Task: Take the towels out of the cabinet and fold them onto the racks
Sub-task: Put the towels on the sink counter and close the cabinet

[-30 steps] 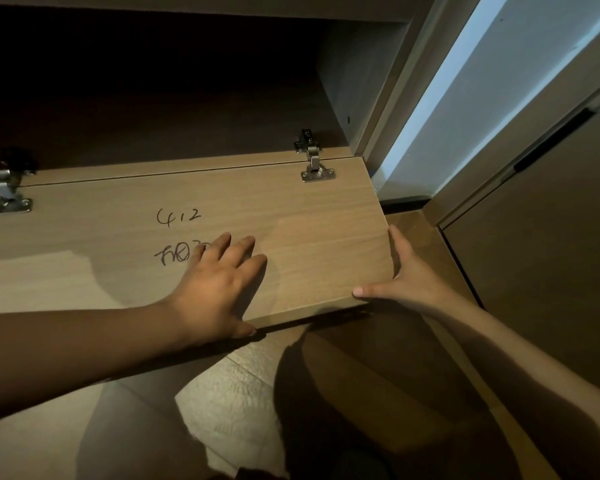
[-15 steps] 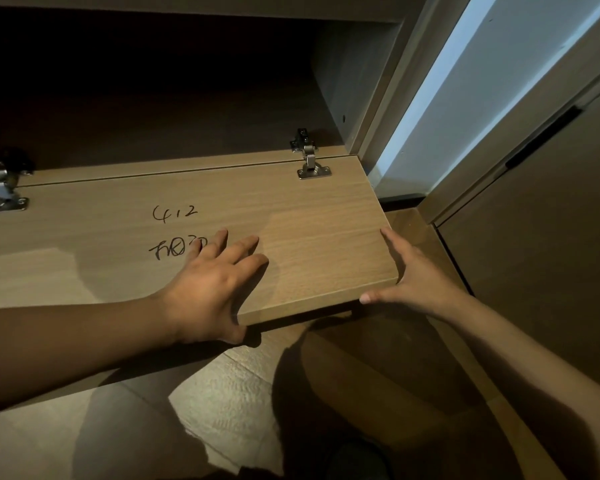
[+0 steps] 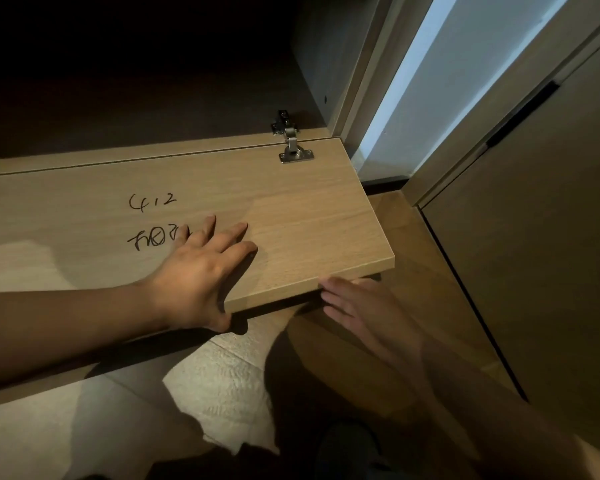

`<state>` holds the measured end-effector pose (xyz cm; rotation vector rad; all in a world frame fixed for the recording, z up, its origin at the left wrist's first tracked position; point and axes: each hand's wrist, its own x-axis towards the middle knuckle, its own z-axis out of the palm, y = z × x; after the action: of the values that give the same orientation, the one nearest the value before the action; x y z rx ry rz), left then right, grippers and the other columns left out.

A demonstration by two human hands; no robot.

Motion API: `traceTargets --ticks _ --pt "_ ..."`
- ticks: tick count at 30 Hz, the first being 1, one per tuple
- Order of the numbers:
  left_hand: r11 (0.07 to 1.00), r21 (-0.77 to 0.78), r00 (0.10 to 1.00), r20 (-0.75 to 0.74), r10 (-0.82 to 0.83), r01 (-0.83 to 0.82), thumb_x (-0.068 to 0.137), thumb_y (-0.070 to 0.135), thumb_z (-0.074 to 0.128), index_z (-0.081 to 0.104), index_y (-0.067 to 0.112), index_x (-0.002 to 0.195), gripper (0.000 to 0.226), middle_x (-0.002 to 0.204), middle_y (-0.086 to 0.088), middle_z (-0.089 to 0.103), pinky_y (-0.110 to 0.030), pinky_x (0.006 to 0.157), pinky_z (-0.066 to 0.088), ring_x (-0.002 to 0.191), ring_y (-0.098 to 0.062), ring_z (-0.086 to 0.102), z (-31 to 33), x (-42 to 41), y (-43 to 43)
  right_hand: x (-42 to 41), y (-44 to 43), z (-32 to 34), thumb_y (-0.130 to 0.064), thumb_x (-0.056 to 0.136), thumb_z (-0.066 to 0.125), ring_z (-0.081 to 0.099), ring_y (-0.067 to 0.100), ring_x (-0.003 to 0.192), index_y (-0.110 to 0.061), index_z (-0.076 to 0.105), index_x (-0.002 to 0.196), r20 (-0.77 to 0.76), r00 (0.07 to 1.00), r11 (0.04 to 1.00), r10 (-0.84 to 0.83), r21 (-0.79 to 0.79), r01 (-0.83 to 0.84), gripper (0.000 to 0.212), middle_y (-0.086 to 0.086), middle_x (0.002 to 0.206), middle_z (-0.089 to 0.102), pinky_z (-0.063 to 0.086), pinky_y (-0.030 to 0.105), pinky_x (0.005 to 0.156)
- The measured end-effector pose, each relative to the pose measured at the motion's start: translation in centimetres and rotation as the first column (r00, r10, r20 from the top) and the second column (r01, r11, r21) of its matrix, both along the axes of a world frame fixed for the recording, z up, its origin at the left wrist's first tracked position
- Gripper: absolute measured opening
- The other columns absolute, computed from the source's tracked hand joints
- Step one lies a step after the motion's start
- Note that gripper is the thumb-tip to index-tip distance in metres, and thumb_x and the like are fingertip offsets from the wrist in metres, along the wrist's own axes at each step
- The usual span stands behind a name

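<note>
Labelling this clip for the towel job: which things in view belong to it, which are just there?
Job: light wooden fold-down cabinet door; dark cabinet interior, no towels visible; left hand on the door; right hand at its edge.
Just there: silver metal hinge; black handwritten marks; pale floor tiles.

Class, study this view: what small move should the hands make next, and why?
Probably let go of the door and reach one hand into the cabinet. The door lies folded down, the left hand flat on it, the right hand at its front edge; neither holds anything, and the inside is too dark to see into.
</note>
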<state>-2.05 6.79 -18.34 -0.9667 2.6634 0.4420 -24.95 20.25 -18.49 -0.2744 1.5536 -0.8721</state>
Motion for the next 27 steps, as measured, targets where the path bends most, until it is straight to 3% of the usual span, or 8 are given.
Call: traceTargets --ticks 3,8,11,13,16,21,27 --pt "1.0 0.02 1.0 -0.009 0.002 -0.002 0.061 0.059 0.076 0.014 0.03 0.152 0.113 0.162 0.005 -0.002 -0.061 0.117 0.008 0.148 -0.036 -0.004 0.2 0.2 -0.2 0.9 -1.0 0.1 -0.018 0.078 0.075 0.056 0.023 0.121 -0.006 0.038 0.144 0.155 0.969 0.98 -0.19 -0.024 0.196 0.077 0.008 0.126 0.059 0.043 0.04 0.109" --pt "1.0 0.019 1.0 -0.029 -0.009 0.009 0.066 0.07 0.069 0.024 0.032 0.149 0.101 0.161 0.005 0.011 -0.053 0.119 0.014 0.148 -0.026 0.008 1.4 0.5 -1.7 1.3 -1.6 0.4 -0.013 0.075 0.077 0.062 0.026 0.114 -0.002 0.04 0.142 0.116 0.949 0.956 -0.292 0.017 0.292 0.077 0.016 0.126 0.06 0.048 0.039 0.105" --pt "0.999 0.042 0.992 -0.128 -0.005 0.011 0.07 0.073 0.063 0.03 0.032 0.147 0.094 0.16 0.005 0.018 -0.042 0.12 0.016 0.146 -0.02 0.016 2.5 1.1 -2.1 1.2 -1.5 1.9 -0.014 0.072 0.08 0.067 0.025 0.106 -0.002 0.049 0.135 0.094 0.934 0.938 -0.346 0.006 0.347 0.071 0.017 0.119 0.065 0.055 0.034 0.093" --pt "0.998 0.057 0.988 -0.157 -0.002 0.011 0.07 0.075 0.062 0.025 0.031 0.15 0.098 0.16 0.007 0.017 -0.035 0.119 0.018 0.146 -0.017 0.016 3.2 1.6 -1.8 1.0 -1.3 3.4 -0.019 0.068 0.081 0.07 0.024 0.101 -0.002 0.056 0.124 0.052 0.946 0.945 -0.32 -0.048 0.322 0.063 0.016 0.113 0.069 0.058 0.03 0.085" --pt "0.997 0.069 0.978 -0.207 0.033 -0.019 0.067 0.075 0.063 0.022 0.034 0.151 0.102 0.158 0.01 0.021 -0.031 0.114 0.024 0.141 -0.013 0.023 4.8 1.7 -1.8 0.7 -1.4 6.4 -0.026 0.064 0.078 0.071 0.02 0.102 -0.005 0.06 0.115 0.015 0.981 0.96 -0.192 -0.206 0.19 0.059 0.01 0.109 0.074 0.052 0.035 0.098" --pt "0.973 0.203 0.953 -0.26 0.158 -0.106 0.049 0.081 0.057 0.038 0.038 0.142 0.104 0.145 0.016 0.041 -0.025 0.101 0.036 0.126 -0.003 0.038 9.1 1.4 -3.8 0.4 -2.9 10.1 -0.024 0.073 0.074 0.072 0.02 0.1 -0.005 0.066 0.104 -0.094 0.987 0.937 -0.128 -0.338 0.089 0.037 0.009 0.103 0.076 0.052 0.034 0.095" --pt "0.949 0.281 0.932 -0.285 0.225 -0.143 0.042 0.081 0.058 0.049 0.038 0.135 0.103 0.132 0.017 0.053 -0.024 0.094 0.042 0.113 -0.001 0.047 11.5 1.3 -5.5 1.0 -4.6 11.6 -0.019 0.086 0.07 0.073 0.013 0.095 -0.015 0.068 0.107 -0.289 0.945 0.913 -0.153 -0.408 0.023 0.021 0.0 0.099 0.077 0.057 0.027 0.086"
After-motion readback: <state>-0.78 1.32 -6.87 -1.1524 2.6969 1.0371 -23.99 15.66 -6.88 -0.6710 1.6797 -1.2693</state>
